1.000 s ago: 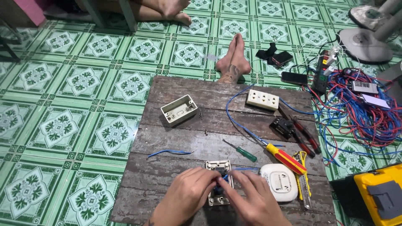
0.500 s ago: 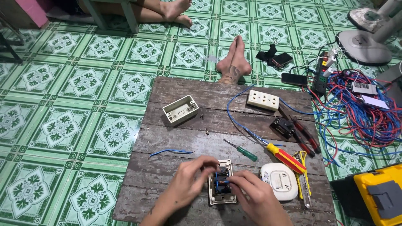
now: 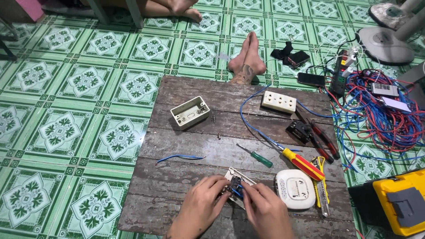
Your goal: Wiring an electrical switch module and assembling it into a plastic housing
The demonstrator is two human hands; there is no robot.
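Wooden board (image 3: pixel 186 146) on green tiles, both hands (image 3: pixel 234 208) gripping switch plate (image 3: pixel 237 188), green screwdriver (image 3: pixel 254 156), white round device (image 3: pixel 295 189) beside.

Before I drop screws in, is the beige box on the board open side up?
Yes. The box lies with its hollow facing up; its inner floor and walls show, nothing visible inside.

On the wooden board (image 3: pixel 186 146) there's an empty beige wall box (image 3: pixel 190 112), a white multi-socket plate (image 3: pixel 278 102), a green-handled screwdriver (image 3: pixel 255 156), a bigger red and yellow one (image 3: pixel 298 160), red-handled pliers (image 3: pixel 315 135) and a round white device (image 3: pixel 295 188). Tangle of red and blue wire (image 3: pixel 384 119) on the green tile floor (image 3: pixel 84 88), yellow case (image 3: pixel 400 201) bottom right.
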